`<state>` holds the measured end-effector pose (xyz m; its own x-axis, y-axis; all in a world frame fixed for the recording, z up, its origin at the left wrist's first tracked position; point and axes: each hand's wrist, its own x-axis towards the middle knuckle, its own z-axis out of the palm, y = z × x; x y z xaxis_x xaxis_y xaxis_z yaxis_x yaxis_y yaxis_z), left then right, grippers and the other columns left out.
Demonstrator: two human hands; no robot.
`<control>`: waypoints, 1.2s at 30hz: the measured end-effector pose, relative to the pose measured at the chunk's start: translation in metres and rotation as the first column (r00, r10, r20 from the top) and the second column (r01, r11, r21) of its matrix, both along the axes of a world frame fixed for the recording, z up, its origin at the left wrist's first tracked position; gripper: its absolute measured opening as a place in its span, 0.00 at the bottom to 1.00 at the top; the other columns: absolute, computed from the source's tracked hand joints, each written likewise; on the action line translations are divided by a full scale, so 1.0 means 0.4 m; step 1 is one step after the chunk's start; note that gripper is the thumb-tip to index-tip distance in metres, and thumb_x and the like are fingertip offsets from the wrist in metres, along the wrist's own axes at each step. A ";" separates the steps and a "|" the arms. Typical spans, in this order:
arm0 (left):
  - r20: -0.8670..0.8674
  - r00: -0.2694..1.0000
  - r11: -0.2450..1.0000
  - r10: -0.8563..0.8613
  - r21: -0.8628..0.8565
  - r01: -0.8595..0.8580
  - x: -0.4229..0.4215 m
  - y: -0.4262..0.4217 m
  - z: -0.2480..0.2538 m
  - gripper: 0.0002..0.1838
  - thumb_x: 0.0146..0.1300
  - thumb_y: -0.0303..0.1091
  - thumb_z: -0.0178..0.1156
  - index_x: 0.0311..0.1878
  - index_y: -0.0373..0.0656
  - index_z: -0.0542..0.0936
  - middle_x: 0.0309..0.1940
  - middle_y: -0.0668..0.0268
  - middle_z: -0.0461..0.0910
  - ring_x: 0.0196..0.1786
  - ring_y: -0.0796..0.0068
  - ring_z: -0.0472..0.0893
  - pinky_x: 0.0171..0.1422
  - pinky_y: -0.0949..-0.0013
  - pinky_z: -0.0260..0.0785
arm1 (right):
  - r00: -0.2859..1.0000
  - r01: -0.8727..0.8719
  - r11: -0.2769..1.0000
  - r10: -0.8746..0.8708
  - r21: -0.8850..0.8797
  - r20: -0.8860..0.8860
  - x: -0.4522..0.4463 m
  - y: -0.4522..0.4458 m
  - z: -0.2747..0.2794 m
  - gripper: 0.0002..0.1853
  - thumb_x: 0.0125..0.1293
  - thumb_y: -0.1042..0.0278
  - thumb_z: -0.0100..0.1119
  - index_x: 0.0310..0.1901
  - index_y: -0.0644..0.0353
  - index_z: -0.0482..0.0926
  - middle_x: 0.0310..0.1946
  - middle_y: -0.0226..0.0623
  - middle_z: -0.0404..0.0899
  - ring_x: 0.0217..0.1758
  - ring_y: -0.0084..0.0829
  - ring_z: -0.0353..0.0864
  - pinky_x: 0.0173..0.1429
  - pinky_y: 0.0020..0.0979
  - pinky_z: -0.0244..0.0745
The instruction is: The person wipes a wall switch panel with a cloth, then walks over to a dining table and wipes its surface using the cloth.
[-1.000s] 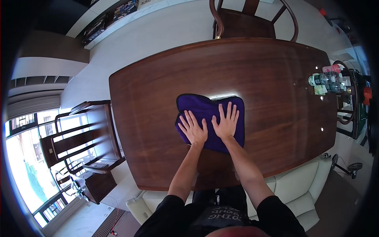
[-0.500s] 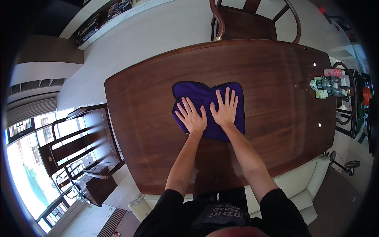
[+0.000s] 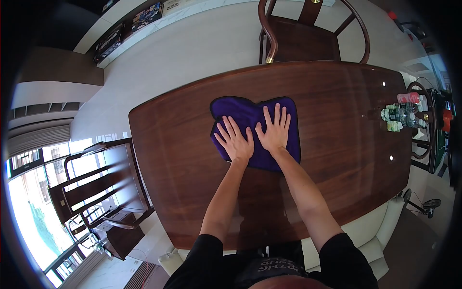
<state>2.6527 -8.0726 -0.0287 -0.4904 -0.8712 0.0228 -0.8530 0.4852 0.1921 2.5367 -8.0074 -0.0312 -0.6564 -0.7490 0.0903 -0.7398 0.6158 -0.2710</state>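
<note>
A purple cloth (image 3: 257,156) with a dark border lies on the brown wooden table (image 3: 346,139). Its outline is uneven, with a notch along the far edge and a fold at the left side. My left hand (image 3: 237,146) rests flat on the cloth's left part, fingers spread. On the right part, my right hand (image 3: 274,136) is also laid flat with its fingers apart. The two thumbs point toward each other with a small gap between them. The cloth under both palms is hidden.
Several plastic bottles (image 3: 402,115) stand in a group at the table's right end. A wooden chair (image 3: 303,38) is beyond the far edge, and another wooden chair (image 3: 89,185) is at the left. A pale sofa (image 3: 368,236) runs along the near side.
Both hands and the cloth have slid together a short way toward the table's far edge. The view has shifted, so the table and chairs appear lower. The hands stay flat.
</note>
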 end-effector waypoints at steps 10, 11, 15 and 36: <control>-0.010 1.000 1.000 0.007 -0.024 -0.007 -0.069 -0.071 -0.007 0.40 0.72 0.55 0.42 0.77 0.35 0.50 0.80 0.53 0.44 0.80 0.42 0.44 0.79 0.39 0.32 | 1.000 -0.012 0.998 0.011 -0.064 -0.012 -0.062 -0.092 -0.007 0.34 0.66 0.46 0.49 0.73 0.48 0.64 0.75 0.56 0.52 0.79 0.59 0.46 0.79 0.57 0.38; -0.010 1.000 1.000 0.007 -0.030 -0.007 -0.075 -0.080 -0.007 0.40 0.72 0.55 0.42 0.77 0.35 0.50 0.80 0.53 0.44 0.80 0.42 0.44 0.79 0.39 0.32 | 1.000 -0.014 0.998 0.013 -0.066 -0.018 -0.068 -0.101 -0.007 0.34 0.66 0.46 0.49 0.72 0.48 0.64 0.75 0.56 0.52 0.79 0.59 0.47 0.79 0.57 0.38; -0.013 1.000 0.999 0.009 -0.038 -0.010 -0.099 -0.109 -0.020 0.40 0.73 0.55 0.42 0.77 0.35 0.49 0.80 0.53 0.44 0.80 0.42 0.44 0.79 0.40 0.32 | 1.000 -0.015 0.996 0.012 -0.085 -0.027 -0.088 -0.133 -0.013 0.34 0.66 0.46 0.49 0.72 0.48 0.65 0.75 0.56 0.53 0.78 0.59 0.47 0.79 0.57 0.39; -0.052 0.997 0.992 0.057 -0.106 -0.062 -0.245 -0.271 -0.042 0.38 0.74 0.54 0.39 0.77 0.35 0.51 0.79 0.54 0.46 0.79 0.43 0.45 0.79 0.40 0.33 | 0.997 0.006 0.990 -0.016 -0.143 -0.074 -0.198 -0.313 -0.034 0.33 0.66 0.47 0.48 0.71 0.50 0.66 0.74 0.55 0.54 0.78 0.58 0.48 0.79 0.58 0.39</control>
<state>2.5548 -8.1810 -0.0456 -0.4341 -0.8899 0.1403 -0.8716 0.4542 0.1843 2.4575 -8.1325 -0.0447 -0.6521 -0.7177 0.2445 -0.7546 0.5831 -0.3010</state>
